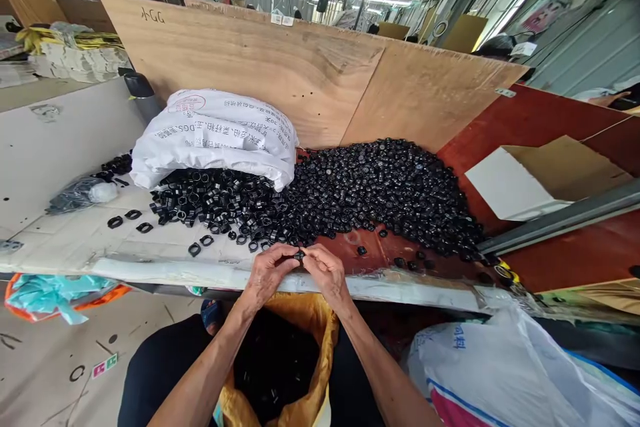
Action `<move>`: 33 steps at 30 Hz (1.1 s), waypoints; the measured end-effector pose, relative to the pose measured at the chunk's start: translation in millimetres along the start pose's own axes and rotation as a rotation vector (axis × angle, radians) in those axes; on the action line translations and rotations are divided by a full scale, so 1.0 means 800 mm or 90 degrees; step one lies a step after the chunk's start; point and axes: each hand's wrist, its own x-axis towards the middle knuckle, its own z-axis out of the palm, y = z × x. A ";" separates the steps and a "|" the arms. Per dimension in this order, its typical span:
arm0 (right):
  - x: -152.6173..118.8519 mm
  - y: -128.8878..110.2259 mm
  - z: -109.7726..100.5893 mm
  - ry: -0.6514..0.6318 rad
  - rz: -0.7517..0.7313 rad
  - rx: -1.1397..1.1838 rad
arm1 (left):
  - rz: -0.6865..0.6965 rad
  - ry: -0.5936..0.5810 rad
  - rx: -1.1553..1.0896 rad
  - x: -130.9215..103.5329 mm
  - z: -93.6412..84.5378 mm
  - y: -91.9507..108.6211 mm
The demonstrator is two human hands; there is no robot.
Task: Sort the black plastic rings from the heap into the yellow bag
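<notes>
Left hand (270,270), yours: thumb and fingertips drawn together in a pinch, gripping the left side of the part.
Right hand (326,271), yours: pinched likewise, gripping the right side of the part.
Part (299,255), one: small, black, held between your fingertips above and just beyond the far rim of the sack; finer shape too small to tell.
Sack (329,340), one: yellow, mouth open, standing between your legs; black pieces inside, too dark to tell apart.
Counter (165,250): beyond the sack, running to both sides of it; pale surface to the left, red to the right.
Rings (195,203), many: black, heaped beyond the sack and to its left; several lie singly at your side of the heap.
Caps (380,180), many: black, small, glossy, piled beyond the sack and to its right; the pile meets the rings, and a few lie loose before it.
White bag (215,130), one: printed, lying on its side over the rings, beyond the sack to the left.
Panel (260,60): bare wood, upright, far beyond the sack.
Box (515,180), one: white and brown, far to the right of the sack.
Plastic bag (485,360), one: whitish, translucent, close to you, right of the sack.
Basket (117,291), one: orange-rimmed, teal plastic inside, left of the sack.
</notes>
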 end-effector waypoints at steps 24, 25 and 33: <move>-0.010 -0.004 0.012 0.000 0.010 -0.147 | 0.023 -0.020 0.026 -0.001 -0.001 0.009; -0.010 -0.006 0.011 0.001 0.004 -0.149 | 0.018 -0.018 0.024 -0.001 -0.001 0.009; -0.003 -0.012 0.017 0.056 0.001 -0.207 | 0.080 -0.041 0.081 -0.003 -0.001 0.016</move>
